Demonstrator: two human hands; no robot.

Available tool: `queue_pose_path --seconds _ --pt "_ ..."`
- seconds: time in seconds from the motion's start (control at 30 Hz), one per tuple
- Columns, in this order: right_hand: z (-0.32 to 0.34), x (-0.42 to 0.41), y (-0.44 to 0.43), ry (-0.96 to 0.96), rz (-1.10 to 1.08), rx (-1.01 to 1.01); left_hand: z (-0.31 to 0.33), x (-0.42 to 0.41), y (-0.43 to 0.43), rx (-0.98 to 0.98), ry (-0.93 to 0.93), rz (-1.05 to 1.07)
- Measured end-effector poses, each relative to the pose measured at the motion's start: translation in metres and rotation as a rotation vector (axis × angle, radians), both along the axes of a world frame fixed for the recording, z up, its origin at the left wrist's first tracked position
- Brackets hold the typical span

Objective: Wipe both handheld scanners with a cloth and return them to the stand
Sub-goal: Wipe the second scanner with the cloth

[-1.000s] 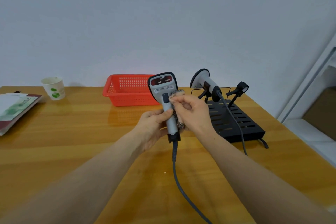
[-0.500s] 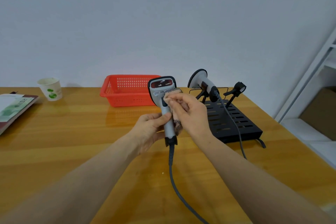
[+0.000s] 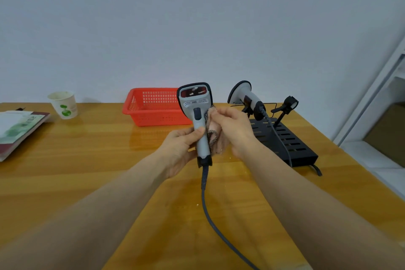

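Observation:
My left hand (image 3: 179, 149) grips the handle of a grey handheld scanner (image 3: 196, 105), held upright with its red window facing me and its grey cable (image 3: 210, 221) trailing down toward me. My right hand (image 3: 234, 129) pinches a small patterned cloth (image 3: 213, 136) against the right side of the handle. A second grey scanner (image 3: 245, 96) rests in a holder on the black slotted stand (image 3: 289, 144) to the right. Beside that scanner, another black holder (image 3: 287, 105) on the stand has nothing in it.
A red plastic basket (image 3: 153, 107) sits behind the hands. A paper cup (image 3: 63, 104) and a stack of books (image 3: 17, 129) are at the far left. The wooden table (image 3: 87, 160) ends at the right near a white shelf frame (image 3: 377, 94).
The cloth and my right hand have slid from the scanner's head down along the right side of the handle. The scanner stays upright in my left hand.

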State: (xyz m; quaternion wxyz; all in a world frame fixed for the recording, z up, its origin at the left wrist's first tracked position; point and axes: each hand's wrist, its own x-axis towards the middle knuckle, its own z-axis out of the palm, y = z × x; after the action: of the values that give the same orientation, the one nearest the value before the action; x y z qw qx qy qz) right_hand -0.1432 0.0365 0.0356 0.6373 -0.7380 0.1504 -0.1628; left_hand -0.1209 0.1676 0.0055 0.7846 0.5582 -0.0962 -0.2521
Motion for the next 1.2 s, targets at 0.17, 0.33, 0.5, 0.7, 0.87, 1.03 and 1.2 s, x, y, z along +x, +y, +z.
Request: queue_pose_path --seconds 0.17,0.33,0.5,0.7,0.87,1.03,1.2 --pt "-0.010 -0.010 0.011 0.042 0.094 -0.120 0.003 0.003 -0.006 -0.049 0.001 0.105" --pt "-0.010 -0.031 0.014 0.137 0.231 -0.122 0.005 0.009 -0.006 -0.106 0.106 0.252" --pt "-0.014 -0.042 0.024 0.145 0.308 -0.199 0.003 0.014 -0.007 0.018 0.106 0.317" --pt "-0.017 -0.043 0.031 0.025 0.294 -0.599 0.001 0.015 -0.008 0.100 0.081 0.330" --pt "-0.009 -0.043 0.024 0.168 0.323 -0.536 0.000 0.012 -0.011 0.153 0.039 0.313" --pt "-0.011 -0.039 0.017 0.281 0.174 0.025 0.003 0.008 -0.016 0.146 0.008 0.284" --pt "-0.017 -0.033 0.003 0.260 0.031 -0.165 0.000 0.001 -0.018 0.119 0.000 0.264"
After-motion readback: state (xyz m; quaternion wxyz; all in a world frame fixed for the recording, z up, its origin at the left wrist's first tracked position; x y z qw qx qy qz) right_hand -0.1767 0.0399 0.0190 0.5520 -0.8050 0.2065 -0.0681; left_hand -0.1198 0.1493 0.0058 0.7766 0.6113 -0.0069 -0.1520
